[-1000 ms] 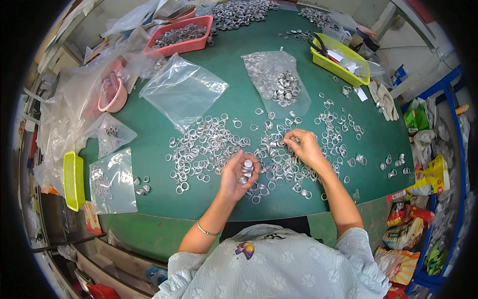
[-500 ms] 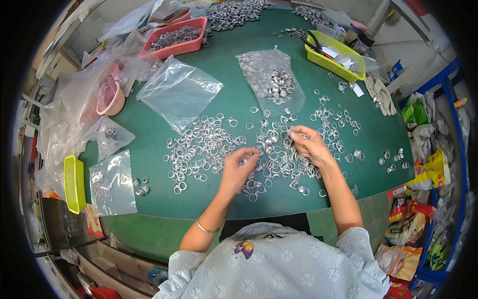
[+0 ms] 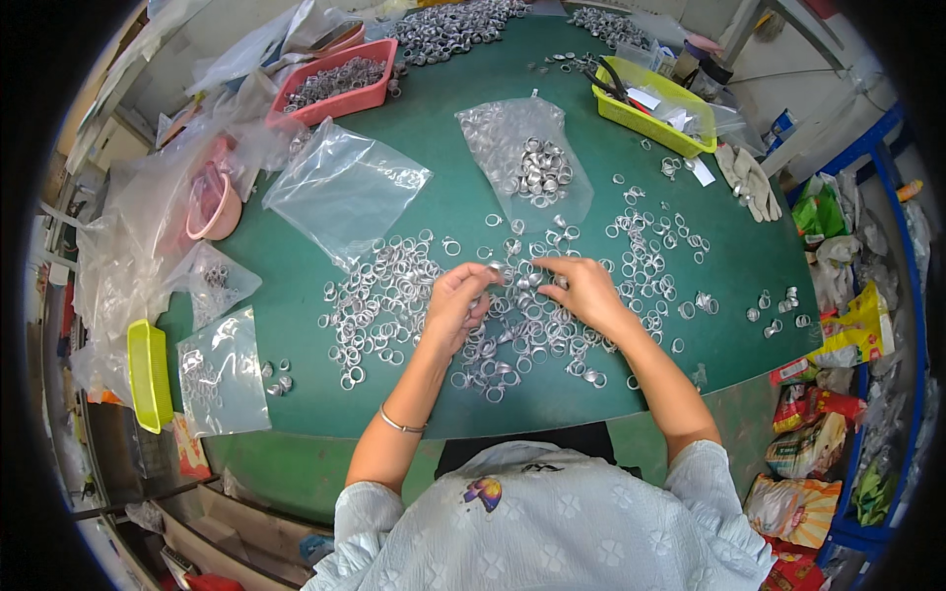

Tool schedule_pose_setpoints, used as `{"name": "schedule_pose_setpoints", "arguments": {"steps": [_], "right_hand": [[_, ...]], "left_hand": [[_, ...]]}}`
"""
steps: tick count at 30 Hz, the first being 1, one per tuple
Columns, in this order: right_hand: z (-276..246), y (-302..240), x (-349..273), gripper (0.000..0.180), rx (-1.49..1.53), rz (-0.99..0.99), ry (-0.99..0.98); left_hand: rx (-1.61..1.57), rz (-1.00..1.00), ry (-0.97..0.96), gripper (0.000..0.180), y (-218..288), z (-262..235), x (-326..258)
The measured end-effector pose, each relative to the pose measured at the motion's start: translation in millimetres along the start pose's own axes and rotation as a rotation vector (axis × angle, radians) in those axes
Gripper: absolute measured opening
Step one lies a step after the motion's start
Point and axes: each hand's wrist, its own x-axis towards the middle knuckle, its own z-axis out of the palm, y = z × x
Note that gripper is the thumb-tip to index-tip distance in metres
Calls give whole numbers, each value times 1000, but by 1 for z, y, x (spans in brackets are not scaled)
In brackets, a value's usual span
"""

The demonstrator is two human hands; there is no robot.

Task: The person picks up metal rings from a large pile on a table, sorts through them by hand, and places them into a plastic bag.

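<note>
Silver rings (image 3: 389, 305) lie in a wide loose spread on the green table, under and around both hands. My left hand (image 3: 458, 305) is over the middle of the spread, thumb and forefinger pinched on a silver ring (image 3: 496, 273). Just right of it, my right hand (image 3: 585, 294) reaches in over the rings with its forefinger and thumb apart. A small silvery piece shows by its curled fingers; whether the hand touches it I cannot make out. Beyond the hands lies a clear plastic bag (image 3: 493, 133) with more rings in it.
A flat clear bag (image 3: 345, 187) lies beyond the rings at left. Farther back are a pink basket of rings (image 3: 379, 97) and a yellow-green basket (image 3: 650, 126) with tools. Gloves (image 3: 749, 184) rest at the right edge, a yellow tray (image 3: 148, 379) at the left.
My right hand has moved left toward the left one, and its fingers have spread from a pinch. My left hand has risen slightly away from me, a ring now visible at its fingertips.
</note>
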Motion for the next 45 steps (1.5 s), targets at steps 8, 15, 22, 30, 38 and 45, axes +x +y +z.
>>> {"name": "schedule_pose_setpoints", "arguments": {"steps": [8, 15, 22, 30, 38, 45], "right_hand": [[-13, 12, 4, 3, 1224, 340, -132], [-18, 3, 13, 26, 1713, 446, -148], [7, 1, 17, 15, 82, -30, -178], [-10, 14, 7, 14, 902, 313, -95], [-19, 20, 0, 18, 1803, 478, 32], [14, -7, -6, 18, -5, 38, -89]], "left_hand": [[-529, 34, -132, 8, -4, -5, -20], [-602, 4, -129, 24, -14, -5, -18], [432, 96, 12, 9, -9, 13, -17], [229, -46, -191, 22, -2, 17, -16], [-878, -474, 23, 37, -5, 14, -22], [-1146, -453, 39, 34, -16, 18, -52]]}}
